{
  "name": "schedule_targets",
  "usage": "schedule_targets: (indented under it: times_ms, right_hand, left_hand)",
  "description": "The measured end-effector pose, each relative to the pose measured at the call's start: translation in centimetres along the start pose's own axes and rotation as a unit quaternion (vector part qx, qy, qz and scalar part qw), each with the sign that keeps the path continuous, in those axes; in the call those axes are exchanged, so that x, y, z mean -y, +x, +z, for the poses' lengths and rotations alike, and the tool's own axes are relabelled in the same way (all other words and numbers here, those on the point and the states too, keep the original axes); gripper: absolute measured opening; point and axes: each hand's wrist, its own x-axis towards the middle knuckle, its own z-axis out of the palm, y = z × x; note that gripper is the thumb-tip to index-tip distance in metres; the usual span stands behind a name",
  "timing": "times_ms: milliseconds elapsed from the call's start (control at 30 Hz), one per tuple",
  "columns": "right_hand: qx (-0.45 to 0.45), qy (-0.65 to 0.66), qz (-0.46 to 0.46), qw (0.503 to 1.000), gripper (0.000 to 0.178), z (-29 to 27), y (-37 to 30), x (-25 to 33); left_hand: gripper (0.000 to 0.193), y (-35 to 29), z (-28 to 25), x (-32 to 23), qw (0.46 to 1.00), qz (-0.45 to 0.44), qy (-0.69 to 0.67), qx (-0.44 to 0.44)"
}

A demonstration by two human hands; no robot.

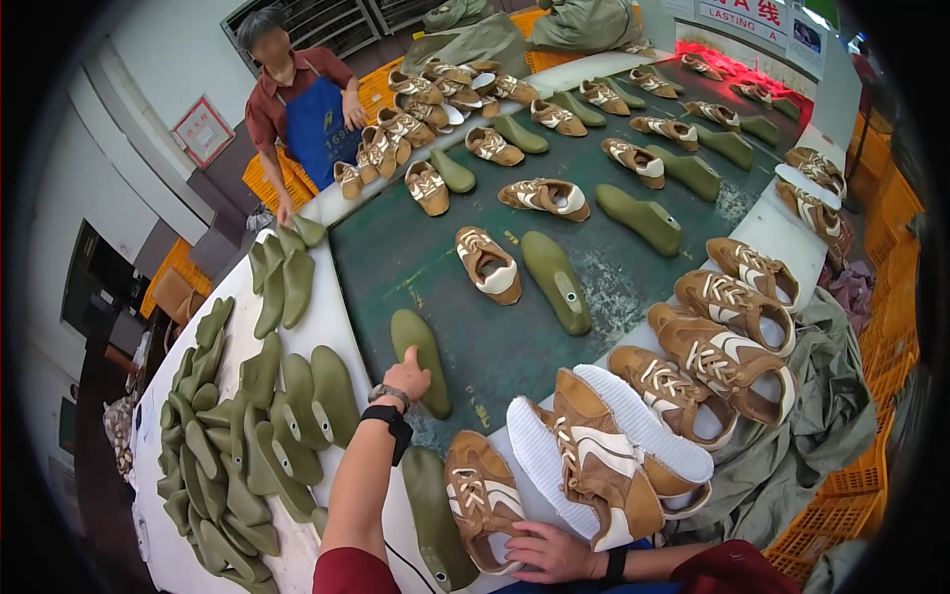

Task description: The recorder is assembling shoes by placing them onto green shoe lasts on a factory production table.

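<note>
My left hand (408,376) rests on a green shoe last (416,332) lying at the near left of the dark green belt. One finger stretches along the last, and the others curl at its side. My right hand (556,552) has its fingers at the heel and opening of a brown and white sneaker (480,485), close to me on the white ledge. Left of that sneaker lies another green last (432,525). Right of it, a brown sneaker (584,445) leans on its side with white insoles (643,421) beside it.
Many green lasts (233,465) pile up on the white table at left. Several sneakers (727,346) line the right ledge. Paired shoes and lasts stand along the belt (396,247). Across the table, a person in a blue apron (322,124) reaches toward lasts. Orange crates (841,505) stand at right.
</note>
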Motion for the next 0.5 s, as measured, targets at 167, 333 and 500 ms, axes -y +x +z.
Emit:
schedule_targets:
  times_ms: [167, 333, 500]
  right_hand:
    - [-0.021, -0.01, -0.006, 1.0, 0.027, 0.4, 0.0, 0.0]
    - [-0.037, -0.022, -0.021, 0.999, 0.028, 0.5, -0.3, -0.1]
    - [-0.025, -0.002, -0.023, 0.999, 0.028, 0.8, -0.5, 0.1]
  left_hand:
    - [0.071, -2.6, 0.0, 0.3, 0.995, 0.017, -0.096, 0.018]
    - [0.065, -11.6, -3.4, 1.2, 0.976, 0.217, -0.015, -0.015]
    - [0.061, -27.8, -0.8, 0.6, 0.917, 0.391, -0.036, -0.072]
